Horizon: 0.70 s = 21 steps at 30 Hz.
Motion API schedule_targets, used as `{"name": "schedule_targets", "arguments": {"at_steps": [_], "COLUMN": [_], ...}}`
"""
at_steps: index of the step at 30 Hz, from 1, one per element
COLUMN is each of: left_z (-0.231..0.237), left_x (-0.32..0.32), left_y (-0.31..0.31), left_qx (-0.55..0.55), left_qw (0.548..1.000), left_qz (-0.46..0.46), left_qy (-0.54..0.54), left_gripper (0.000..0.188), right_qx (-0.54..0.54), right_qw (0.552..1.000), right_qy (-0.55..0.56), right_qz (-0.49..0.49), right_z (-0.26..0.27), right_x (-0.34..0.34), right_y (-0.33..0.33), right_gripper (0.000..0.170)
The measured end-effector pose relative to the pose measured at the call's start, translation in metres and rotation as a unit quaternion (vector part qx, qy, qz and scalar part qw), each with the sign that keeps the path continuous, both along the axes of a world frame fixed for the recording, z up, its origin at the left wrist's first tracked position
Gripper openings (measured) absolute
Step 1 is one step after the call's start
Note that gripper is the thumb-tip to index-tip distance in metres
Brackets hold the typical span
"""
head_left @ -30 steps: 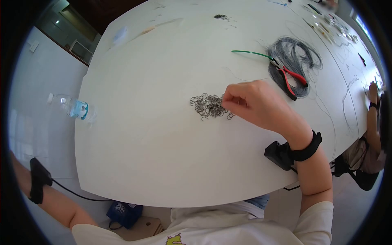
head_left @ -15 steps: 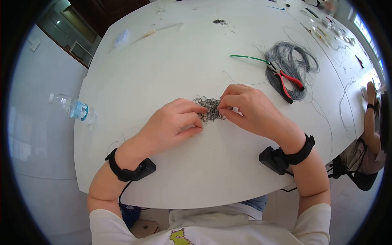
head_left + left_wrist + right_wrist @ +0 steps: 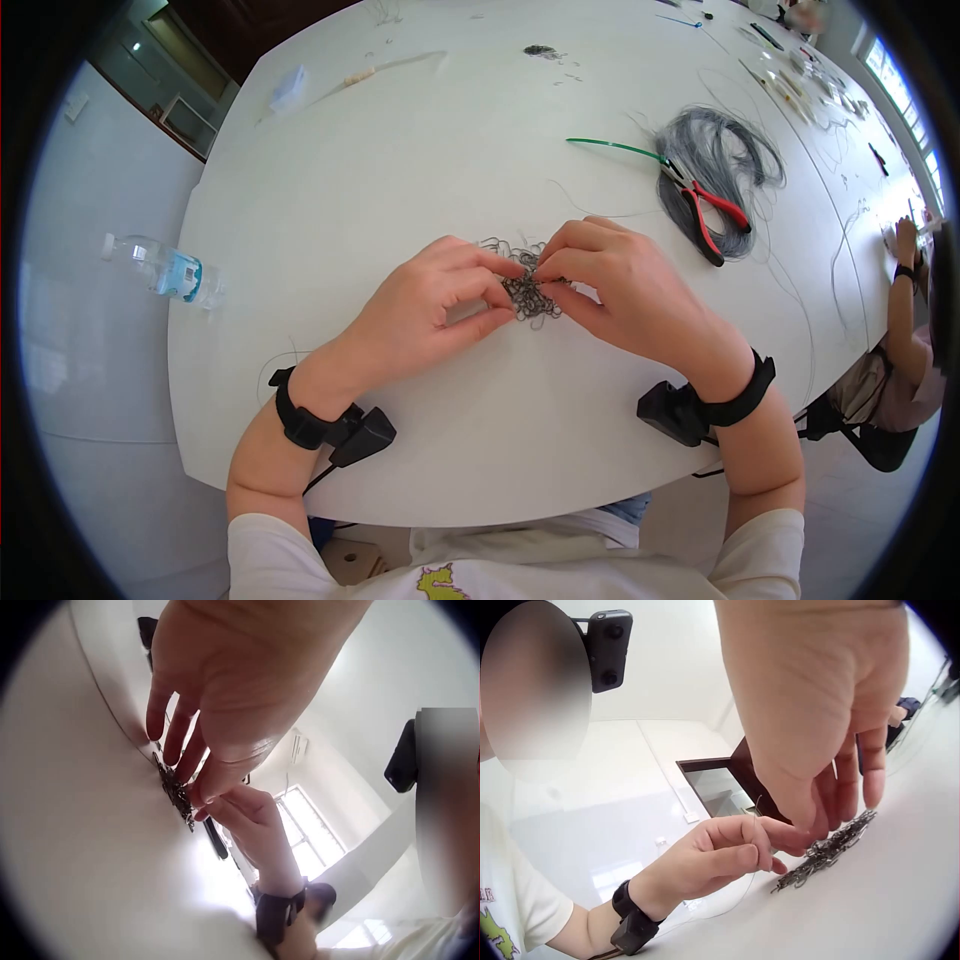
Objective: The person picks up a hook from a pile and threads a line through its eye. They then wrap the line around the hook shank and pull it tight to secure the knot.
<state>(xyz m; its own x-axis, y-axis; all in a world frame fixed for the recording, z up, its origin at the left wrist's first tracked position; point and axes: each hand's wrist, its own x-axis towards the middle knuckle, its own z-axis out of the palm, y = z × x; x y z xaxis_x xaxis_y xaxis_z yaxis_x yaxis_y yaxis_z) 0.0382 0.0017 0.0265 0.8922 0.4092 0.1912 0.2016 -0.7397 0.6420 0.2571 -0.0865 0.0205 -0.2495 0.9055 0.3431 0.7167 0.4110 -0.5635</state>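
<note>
A loose heap of small dark curved hooks [image 3: 535, 300] lies on the white table, between and under the fingertips of both hands. From the left, the left hand [image 3: 405, 305] reaches over it with bent fingers; a thin clear strand [image 3: 744, 896] runs through its fingers in the right wrist view. Opposite, the right hand [image 3: 635, 285] has its thumb and index tips pinched together at the heap, apparently on a hook that the fingers mostly hide. The fingertips of the hands nearly meet over the hooks [image 3: 176, 796] in the left wrist view.
Red-handled pliers [image 3: 718, 205] lie over a grey bundle of strands [image 3: 715, 135] with a green tie [image 3: 612, 146]. A bottle [image 3: 165, 270] stands out at far left. Farther back are a smaller dark heap [image 3: 541, 51] and a clear box [image 3: 288, 88]. Another person sits at right.
Since one second ago the left hand has come in from the far left to the heap. The right hand has stayed at the heap, its fingertips now facing the left hand's.
</note>
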Motion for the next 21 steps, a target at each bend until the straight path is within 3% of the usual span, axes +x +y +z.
{"name": "schedule_targets", "arguments": {"at_steps": [4,6,12,21], "left_z": [-0.016,-0.028,-0.028,-0.026], "left_x": [-0.006,-0.007,-0.008,-0.009], "left_y": [0.007,0.008,0.009,0.009], "left_qx": [-0.089,-0.253,-0.203,-0.241], "left_qw": [0.993,0.958,0.973,0.964], "left_qz": [0.05,0.103,0.083,0.095], "left_qy": [-0.061,-0.089,-0.07,-0.061], "left_gripper": [0.005,0.004,0.005,0.005], "right_qx": [0.016,0.008,0.009,0.031], "right_qw": [1.0,1.0,1.0,0.999], "right_qy": [-0.001,-0.003,-0.019,-0.016], "right_qz": [0.005,0.015,-0.004,0.022], "right_z": [-0.001,-0.002,0.001,0.001], "right_x": [-0.005,-0.005,-0.004,-0.015], "right_y": [-0.003,-0.002,0.0,-0.004], "right_gripper": [0.004,0.005,0.007,0.008]}}
